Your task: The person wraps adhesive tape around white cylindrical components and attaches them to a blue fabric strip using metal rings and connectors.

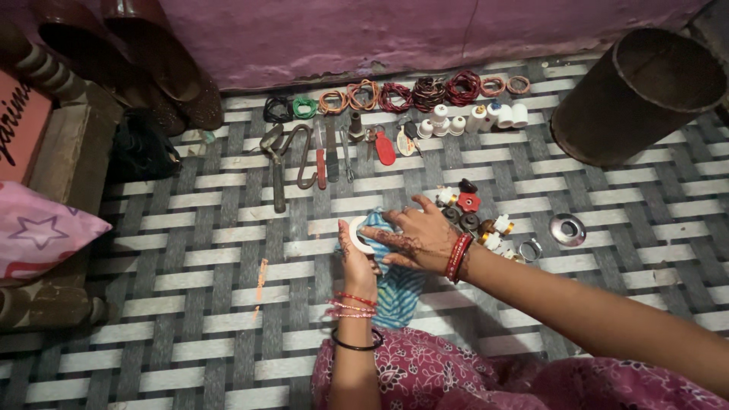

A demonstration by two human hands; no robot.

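**Hands wiping a white ring on a woven mat**

Lying nearest the camera: a magenta patterned lap (456, 376), both forearms reaching out over it.

Sitting at far left: a pink star pillow (38, 231), against a brown wooden ledge (72, 163). Resting above it, by the purple wall (364, 30): dark sandals (144, 53), with a black bag (140, 148) just below them.

Stretching under everything: a grey-and-white woven mat (190, 304).

Lying in a row near the wall, left to right: black and green wire coils (292, 108), orange and red coils (425, 91), then two small rings (505, 85). Sitting below that row: grey pliers (277, 163), a hook (305, 159), a red-handled tool (320, 163), a red tag (385, 148), white plastic fittings (474, 118).

Holding at mid-frame: left hand (357, 254), bangles on the wrist, fingers curled and pinching a white ring (357, 235) upright at its lower edge. Pressing against the ring from the right: right hand (418, 235), hennaed, fingers loosely spread and slightly bent, bunching a blue striped cloth (395, 285) onto the ring. Hanging from the hands toward the lap: the rest of the cloth. Hovering just over the mat, at centre: ring and cloth, both well apart from the tool row.

Clustering just right of the right hand: a red knob (468, 202), black knobs (463, 220), small white and brass fittings (497, 231), a metal clamp (530, 249). Lying further right: a round metal flange (567, 229). Standing at top right: a dark rusty drum (634, 95), tilted.
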